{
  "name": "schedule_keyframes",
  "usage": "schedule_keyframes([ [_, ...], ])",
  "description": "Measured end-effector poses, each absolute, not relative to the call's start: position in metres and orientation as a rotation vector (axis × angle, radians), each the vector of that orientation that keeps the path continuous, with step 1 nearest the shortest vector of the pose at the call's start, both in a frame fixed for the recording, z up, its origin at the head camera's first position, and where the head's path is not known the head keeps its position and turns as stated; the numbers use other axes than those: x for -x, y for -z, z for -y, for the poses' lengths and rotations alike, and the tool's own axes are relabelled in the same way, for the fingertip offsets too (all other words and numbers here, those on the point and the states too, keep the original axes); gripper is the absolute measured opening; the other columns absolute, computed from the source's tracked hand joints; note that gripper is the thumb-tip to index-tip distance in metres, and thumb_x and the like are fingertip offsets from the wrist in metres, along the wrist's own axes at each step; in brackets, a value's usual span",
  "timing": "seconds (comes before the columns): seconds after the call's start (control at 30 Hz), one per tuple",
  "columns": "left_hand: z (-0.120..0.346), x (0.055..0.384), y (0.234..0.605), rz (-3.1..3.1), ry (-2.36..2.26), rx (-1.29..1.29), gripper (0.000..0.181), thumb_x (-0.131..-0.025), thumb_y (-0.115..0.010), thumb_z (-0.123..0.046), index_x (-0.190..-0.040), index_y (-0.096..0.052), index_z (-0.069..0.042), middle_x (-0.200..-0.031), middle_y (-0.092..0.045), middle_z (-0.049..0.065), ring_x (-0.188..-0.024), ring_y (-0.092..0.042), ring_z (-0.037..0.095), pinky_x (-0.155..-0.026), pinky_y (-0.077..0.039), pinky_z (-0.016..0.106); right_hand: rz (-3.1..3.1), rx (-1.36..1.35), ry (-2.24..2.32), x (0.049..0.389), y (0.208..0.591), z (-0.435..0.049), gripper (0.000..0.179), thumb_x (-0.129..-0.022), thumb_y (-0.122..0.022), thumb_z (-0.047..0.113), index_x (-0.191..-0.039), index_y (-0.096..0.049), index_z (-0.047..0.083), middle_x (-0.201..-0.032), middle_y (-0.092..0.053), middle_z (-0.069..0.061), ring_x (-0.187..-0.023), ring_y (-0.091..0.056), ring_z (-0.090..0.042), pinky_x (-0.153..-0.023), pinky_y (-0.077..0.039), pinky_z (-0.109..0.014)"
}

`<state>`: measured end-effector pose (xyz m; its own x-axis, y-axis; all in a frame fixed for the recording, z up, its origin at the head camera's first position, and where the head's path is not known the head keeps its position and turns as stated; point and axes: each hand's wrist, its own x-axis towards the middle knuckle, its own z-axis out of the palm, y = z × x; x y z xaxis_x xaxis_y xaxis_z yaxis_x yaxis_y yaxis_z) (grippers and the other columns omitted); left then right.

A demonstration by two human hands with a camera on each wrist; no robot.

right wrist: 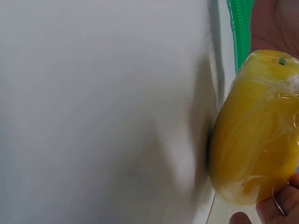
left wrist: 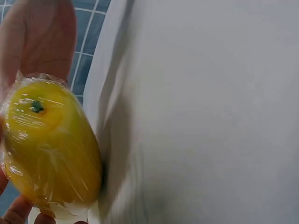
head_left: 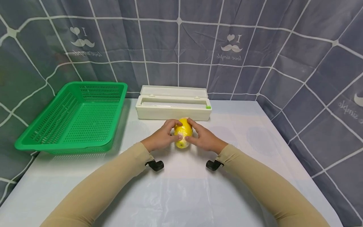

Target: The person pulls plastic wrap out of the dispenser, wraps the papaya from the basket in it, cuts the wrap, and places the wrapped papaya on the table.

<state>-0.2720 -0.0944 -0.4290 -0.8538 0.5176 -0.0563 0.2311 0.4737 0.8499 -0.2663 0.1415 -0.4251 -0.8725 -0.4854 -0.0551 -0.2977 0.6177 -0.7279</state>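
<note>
In the head view, a yellow oval fruit [head_left: 184, 128] wrapped in clear cling film sits between both hands at the middle of the table. From its left side my left hand [head_left: 159, 137] holds it with bent fingers and thumb. Opposite, my right hand [head_left: 207, 138] grips it the same way, both thumbs on the near face. The left wrist view shows wrinkled, shiny film over the fruit [left wrist: 56, 149] and a small green stem spot at one end. Film also covers the fruit [right wrist: 254, 135] in the right wrist view. Whether it touches the table is unclear.
Behind the hands stands a white cling film dispenser [head_left: 173, 114], lid raised, with a roll inside and a green slider [head_left: 208, 107] at its right. A green perforated basket [head_left: 112, 134] is on the left. Grey checked curtains [head_left: 198, 41] border the white-covered table [head_left: 181, 195].
</note>
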Motion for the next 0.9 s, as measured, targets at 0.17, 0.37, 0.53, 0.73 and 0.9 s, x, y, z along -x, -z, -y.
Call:
schedule_keyframes([
  [0.17,0.0959,0.2745,0.4308,-2.403,-1.307,-0.686,0.047,-0.106,-0.062,-0.030,-0.147,-0.043,-0.019,-0.162,-0.030,0.007,-0.151,-0.035,0.035,-0.121,-0.040,0.056,-2.604,0.678,1.081,0.2661,0.4277,-0.1437,0.086,-0.104,-0.065,0.037,-0.170,-0.015,0.011,-0.178,-0.014,-0.008,-0.164,-0.019,-0.033,-0.132,-0.019,-0.055],
  [0.37,0.0965,0.2779,0.4320,-2.453,-1.277,-0.673,0.050,-0.103,-0.067,-0.028,-0.147,-0.045,-0.019,-0.161,-0.030,0.010,-0.148,-0.037,0.037,-0.119,-0.043,0.055,-2.591,0.727,1.061,0.2649,0.4267,-0.1433,0.088,-0.103,-0.067,0.035,-0.170,-0.014,0.013,-0.178,-0.012,-0.006,-0.164,-0.018,-0.030,-0.132,-0.019,-0.053],
  [0.53,0.0928,0.2771,0.4290,-2.493,-1.225,-0.663,0.073,-0.102,-0.067,-0.030,-0.163,-0.032,-0.013,-0.163,-0.028,0.013,-0.144,-0.040,0.034,-0.117,-0.044,0.052,-2.595,0.744,1.049,0.2637,0.4255,-0.1439,0.088,-0.103,-0.068,0.034,-0.170,-0.015,0.012,-0.178,-0.011,-0.007,-0.164,-0.018,-0.030,-0.132,-0.019,-0.053],
  [0.73,0.0892,0.2740,0.4252,-2.542,-1.129,-0.641,0.077,-0.101,-0.070,-0.031,-0.164,-0.031,-0.011,-0.170,-0.017,0.013,-0.152,-0.030,0.037,-0.123,-0.035,0.060,-2.594,0.672,1.101,0.2624,0.4270,-0.1425,0.088,-0.098,-0.074,0.033,-0.169,-0.023,0.015,-0.177,-0.019,-0.003,-0.163,-0.023,-0.031,-0.131,-0.021,-0.056],
  [0.9,0.0873,0.2749,0.4252,-2.524,-1.093,-0.647,0.074,-0.100,-0.071,-0.032,-0.158,-0.032,-0.009,-0.178,-0.006,0.010,-0.162,-0.021,0.039,-0.128,-0.026,0.062,-2.595,0.662,1.094,0.2611,0.4290,-0.1453,0.087,-0.097,-0.074,0.033,-0.168,-0.026,0.019,-0.177,-0.020,0.000,-0.163,-0.024,-0.031,-0.130,-0.022,-0.058],
])
